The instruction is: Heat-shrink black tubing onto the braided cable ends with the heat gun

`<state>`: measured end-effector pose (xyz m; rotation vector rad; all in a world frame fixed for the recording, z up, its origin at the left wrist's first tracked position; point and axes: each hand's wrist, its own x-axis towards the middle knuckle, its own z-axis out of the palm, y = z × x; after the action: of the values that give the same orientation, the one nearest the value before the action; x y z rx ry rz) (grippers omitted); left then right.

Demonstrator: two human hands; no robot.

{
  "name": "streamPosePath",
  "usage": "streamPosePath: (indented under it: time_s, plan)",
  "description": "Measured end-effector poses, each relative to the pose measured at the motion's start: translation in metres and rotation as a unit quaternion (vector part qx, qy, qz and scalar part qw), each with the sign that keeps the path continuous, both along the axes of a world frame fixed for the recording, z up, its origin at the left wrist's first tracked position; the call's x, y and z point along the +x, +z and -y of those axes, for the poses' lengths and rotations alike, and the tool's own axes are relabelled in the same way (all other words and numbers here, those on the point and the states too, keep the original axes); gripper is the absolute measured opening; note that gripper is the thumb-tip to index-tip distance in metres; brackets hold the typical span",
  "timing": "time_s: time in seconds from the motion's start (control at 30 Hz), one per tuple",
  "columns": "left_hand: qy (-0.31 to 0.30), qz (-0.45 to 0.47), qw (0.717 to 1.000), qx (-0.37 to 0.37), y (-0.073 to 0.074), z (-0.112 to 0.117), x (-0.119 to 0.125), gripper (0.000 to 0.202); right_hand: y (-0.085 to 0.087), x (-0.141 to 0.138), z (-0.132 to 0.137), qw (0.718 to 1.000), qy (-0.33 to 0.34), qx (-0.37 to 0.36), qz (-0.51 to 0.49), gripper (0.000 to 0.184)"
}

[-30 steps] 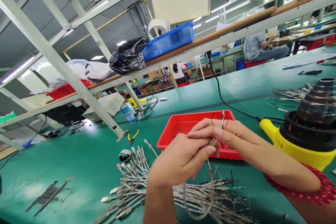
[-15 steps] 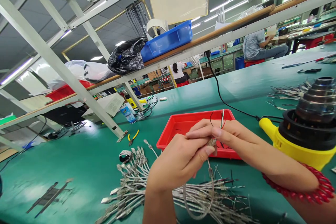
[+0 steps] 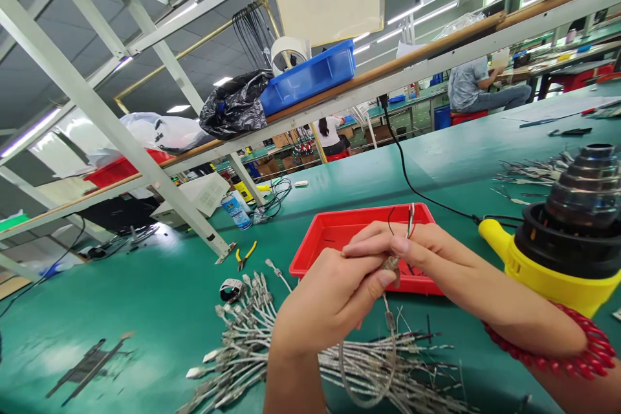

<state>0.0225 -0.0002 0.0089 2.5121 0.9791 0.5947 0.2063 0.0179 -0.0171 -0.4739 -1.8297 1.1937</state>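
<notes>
My left hand (image 3: 330,301) and my right hand (image 3: 422,249) meet over the near edge of a red tray (image 3: 310,242). Between them they grip a clear-jacketed cable (image 3: 341,362), which loops down below my fingers. Its stripped end rises above the right hand as thin black, white and red wires (image 3: 411,217). Braided shielding (image 3: 391,263) shows between the fingers. Both hands are closed, and the fingers cover part of the cable. Under my wrists lies a heap of similar cables (image 3: 252,336), with connectors at the left and bare wires at the right.
A yellow heat gun (image 3: 557,265) stands nozzle-up at the right, its black cord crossing the table. Yellow-handled cutters (image 3: 246,255), a watch-like band (image 3: 231,289) and a spray can (image 3: 237,210) are on the left. More wires (image 3: 533,170) lie behind the heat gun. A shelf holds a blue bin (image 3: 310,81).
Almost nothing differs. Both hands keep their grip on the cable over the tray, with only a very slight shift of the right forearm.
</notes>
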Motion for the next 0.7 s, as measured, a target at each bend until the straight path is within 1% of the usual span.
streamPosePath:
  time_s: [0.07, 0.17, 0.23, 0.33, 0.43, 0.53, 0.63, 0.7]
  plan:
    - [-0.002, 0.010, 1.000, -0.012, -0.001, 0.000, 0.000, 0.036, 0.000, -0.001, 0.001, 1.000, 0.008, -0.008, -0.011, 0.038]
    - [0.014, 0.037, 0.999, -0.034, -0.004, -0.002, 0.000, 0.032, 0.000, -0.004, 0.002, 0.997, -0.003, -0.051, -0.051, 0.035]
    - [0.031, 0.070, 0.996, -0.043, -0.006, -0.004, -0.001, 0.031, -0.002, -0.007, 0.002, 0.995, -0.019, -0.079, -0.056, 0.041]
    - [0.041, 0.104, 0.993, -0.048, -0.007, -0.006, -0.003, 0.030, -0.009, -0.013, 0.000, 0.997, -0.032, -0.075, -0.010, 0.054]
    - [0.040, 0.100, 0.993, -0.048, -0.006, -0.007, -0.005, 0.029, -0.013, -0.015, -0.003, 0.997, -0.046, -0.053, 0.009, 0.054]
    - [0.053, 0.076, 0.995, -0.026, -0.004, -0.007, -0.005, 0.028, -0.012, -0.014, -0.002, 0.997, -0.071, -0.038, 0.007, 0.050]
    - [0.073, 0.047, 0.996, 0.005, -0.003, -0.007, -0.005, 0.028, -0.011, -0.016, 0.000, 0.995, -0.091, -0.050, 0.011, 0.047]
    - [0.082, 0.038, 0.996, 0.026, -0.003, -0.007, -0.005, 0.028, -0.013, -0.020, -0.001, 0.993, -0.099, -0.063, 0.010, 0.049]
